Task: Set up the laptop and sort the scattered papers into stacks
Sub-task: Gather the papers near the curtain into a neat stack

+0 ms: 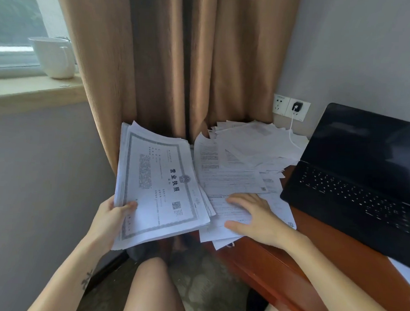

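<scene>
My left hand (pixel 114 214) grips a thick stack of papers (pixel 159 181) by its lower left edge and holds it up off the desk's left end, a bordered certificate on top. My right hand (pixel 250 215) lies flat, fingers spread, on a printed sheet at the near edge of the scattered papers (pixel 245 156) that cover the left part of the wooden desk (pixel 312 256). The black laptop (pixel 358 181) stands open on the desk to the right, its screen dark.
A white charger cable (pixel 292 129) runs from a wall socket (pixel 297 107) down over the papers toward the laptop. Brown curtains (pixel 179 61) hang behind the desk. A white mug (pixel 55 57) sits on the windowsill at the left. My bare knee (pixel 150 286) is below the stack.
</scene>
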